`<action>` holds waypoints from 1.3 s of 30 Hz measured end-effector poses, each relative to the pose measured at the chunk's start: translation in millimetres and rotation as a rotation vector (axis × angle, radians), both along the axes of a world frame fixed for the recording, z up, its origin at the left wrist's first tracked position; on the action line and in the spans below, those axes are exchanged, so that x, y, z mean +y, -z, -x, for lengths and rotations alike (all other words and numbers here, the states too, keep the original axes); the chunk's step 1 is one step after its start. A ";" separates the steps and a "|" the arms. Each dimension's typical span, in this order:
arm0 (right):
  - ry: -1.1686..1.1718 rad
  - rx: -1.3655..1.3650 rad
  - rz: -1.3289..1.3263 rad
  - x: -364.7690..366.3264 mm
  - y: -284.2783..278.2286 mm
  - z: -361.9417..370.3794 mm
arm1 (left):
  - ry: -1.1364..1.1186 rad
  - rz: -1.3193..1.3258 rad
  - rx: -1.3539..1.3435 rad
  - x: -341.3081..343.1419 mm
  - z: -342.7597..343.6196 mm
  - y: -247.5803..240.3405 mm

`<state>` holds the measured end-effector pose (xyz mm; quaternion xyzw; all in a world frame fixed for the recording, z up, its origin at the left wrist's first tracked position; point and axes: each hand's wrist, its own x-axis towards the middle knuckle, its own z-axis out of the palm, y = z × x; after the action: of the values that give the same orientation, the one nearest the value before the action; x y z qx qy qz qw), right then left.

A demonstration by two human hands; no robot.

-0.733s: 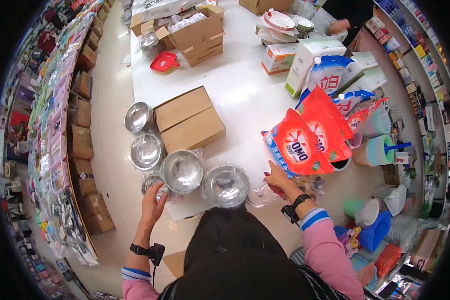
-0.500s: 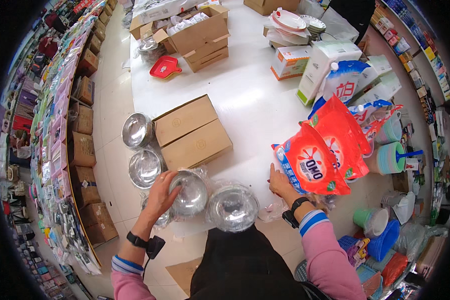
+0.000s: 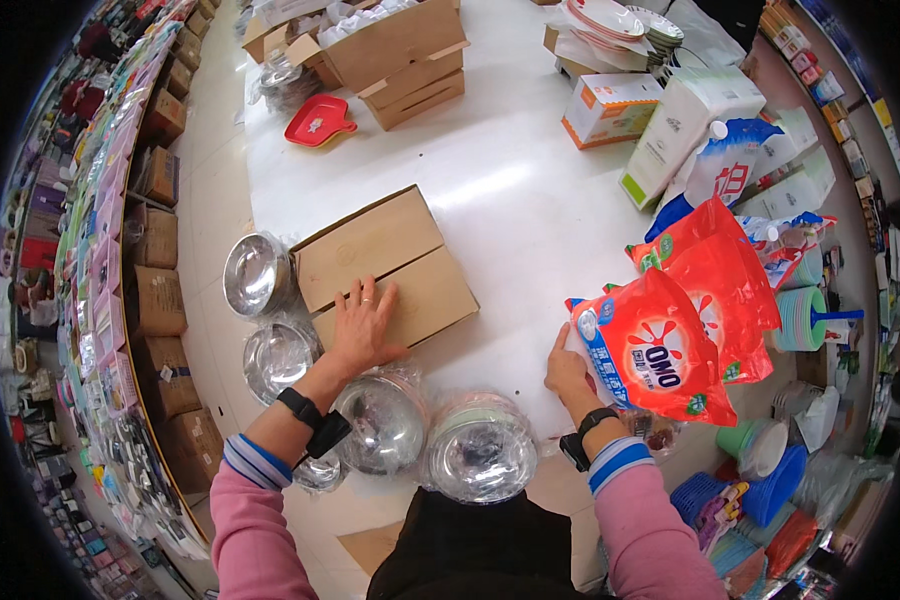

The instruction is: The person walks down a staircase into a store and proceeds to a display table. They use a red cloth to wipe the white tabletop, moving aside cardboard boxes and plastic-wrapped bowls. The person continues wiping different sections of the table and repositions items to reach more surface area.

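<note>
My left hand (image 3: 363, 325) lies with fingers spread on the top flaps of a brown cardboard box (image 3: 410, 235). My right hand (image 3: 569, 372) is beside the left edge of a red detergent bag (image 3: 658, 350), index finger stretched out; its other fingers are partly hidden. A second red detergent bag (image 3: 715, 255) lies just behind. Shiny metal bowls in clear plastic stand around the box's left and near sides: one bowl (image 3: 257, 275) at the far left, another bowl (image 3: 278, 358) nearer, a bowl (image 3: 380, 422) below my left wrist, and a stack of bowls (image 3: 480, 450) at the table's front edge.
On the white table (image 3: 510, 220) stand an open carton (image 3: 400, 50), a red tray (image 3: 318, 121), plates (image 3: 610, 20), an orange-and-white box (image 3: 610, 108) and a tall white box (image 3: 690, 130). Shelves (image 3: 100, 250) line the left aisle. Blue baskets (image 3: 770, 485) stand at the lower right.
My left hand has moved from the rim of the near bowl up and forward onto the cardboard box. My right hand stays beside the red bag. The whole view has shifted slightly.
</note>
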<state>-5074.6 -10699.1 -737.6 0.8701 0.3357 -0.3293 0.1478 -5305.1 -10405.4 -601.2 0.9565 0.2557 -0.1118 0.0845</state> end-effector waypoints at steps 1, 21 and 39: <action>0.001 0.003 0.006 1.4 -2.6 -0.5 | 0.005 -0.023 0.042 0.3 -4.3 -0.9; -0.065 0.043 0.018 5.7 -15.2 -5.6 | 0.005 0.140 0.091 -1.9 -37.0 3.8; -0.042 0.041 -0.043 1.1 -8.9 -5.8 | 0.105 0.087 -0.065 -24.7 -60.7 -4.8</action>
<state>-5068.8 -10698.0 -728.7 0.8589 0.3636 -0.3369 0.1291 -5244.4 -10430.1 -596.4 0.9671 0.1974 -0.0961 0.1283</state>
